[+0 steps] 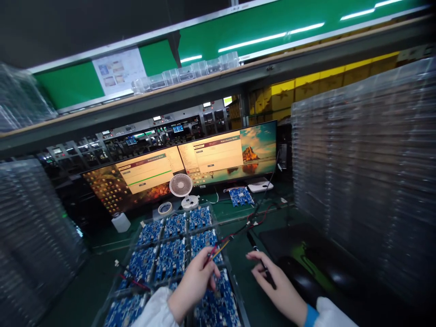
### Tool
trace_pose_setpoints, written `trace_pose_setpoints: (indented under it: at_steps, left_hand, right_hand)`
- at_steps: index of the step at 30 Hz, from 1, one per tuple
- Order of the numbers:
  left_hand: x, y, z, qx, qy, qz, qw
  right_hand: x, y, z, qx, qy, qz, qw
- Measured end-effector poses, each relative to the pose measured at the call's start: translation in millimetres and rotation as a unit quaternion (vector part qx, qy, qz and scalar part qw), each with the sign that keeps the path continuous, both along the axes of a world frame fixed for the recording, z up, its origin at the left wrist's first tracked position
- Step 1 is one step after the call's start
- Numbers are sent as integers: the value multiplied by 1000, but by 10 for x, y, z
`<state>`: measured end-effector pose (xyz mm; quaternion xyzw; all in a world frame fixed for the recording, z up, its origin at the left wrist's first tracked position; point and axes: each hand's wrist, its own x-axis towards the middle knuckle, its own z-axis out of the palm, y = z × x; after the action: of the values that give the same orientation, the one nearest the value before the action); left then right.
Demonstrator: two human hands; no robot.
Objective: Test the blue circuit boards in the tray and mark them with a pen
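My left hand (198, 280) is above the tray of blue circuit boards, its fingers closed on a bundle of thin coloured wires (218, 250). Those wires run up and to the right across the bench. To the right of the tray, my right hand (275, 284) has its fingers curled round a black pen-like tool (252, 240), whose dark end points up and left. The clear tray (241, 297) holds several blue boards (170, 256) in rows of compartments, partly hidden under my left hand and sleeve.
Two monitors (225, 154) stand behind the tray, with a small white fan (181, 186), a tape roll (165, 208) and a white bottle (121, 222) before them. Tall stacks of clear trays (364, 181) flank the bench. A black mat (289, 236) lies at right.
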<state>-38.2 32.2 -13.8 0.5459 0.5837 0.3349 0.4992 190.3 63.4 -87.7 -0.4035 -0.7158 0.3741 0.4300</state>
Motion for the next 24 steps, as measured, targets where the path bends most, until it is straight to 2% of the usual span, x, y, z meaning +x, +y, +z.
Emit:
trace_pose_setpoints:
  at_steps: [2, 4, 7, 10, 12, 17, 21, 24]
  left_hand:
    - [81, -87, -48, -12, 12, 3, 1000]
    - [150, -183, -35, 23, 72, -10, 997]
    - [255, -317, 64, 113, 172, -35, 978]
    - [366, -412, 160, 130, 213, -33, 968]
    - [425, -449, 172, 143, 217, -38, 965]
    - [471, -482, 16, 151, 207, 11, 966]
    - [506, -529, -118, 165, 184, 1, 969]
    - [588, -582, -178, 123, 141, 28, 982]
  right_hand:
    - [5, 7, -1, -7, 4, -9, 1000]
    - [10, 7, -5, -14, 8, -16, 1000]
    - [18, 6, -26, -25, 14, -17, 999]
    - [22, 17, -59, -33, 27, -17, 999]
    - [19, 32, -80, -37, 41, -20, 998]
    - [-16, 44, -97, -43, 67, -6, 997]
    - [-39, 6, -68, -34, 60, 17, 997]
    - [-37, -16, -29, -25, 50, 23, 998]
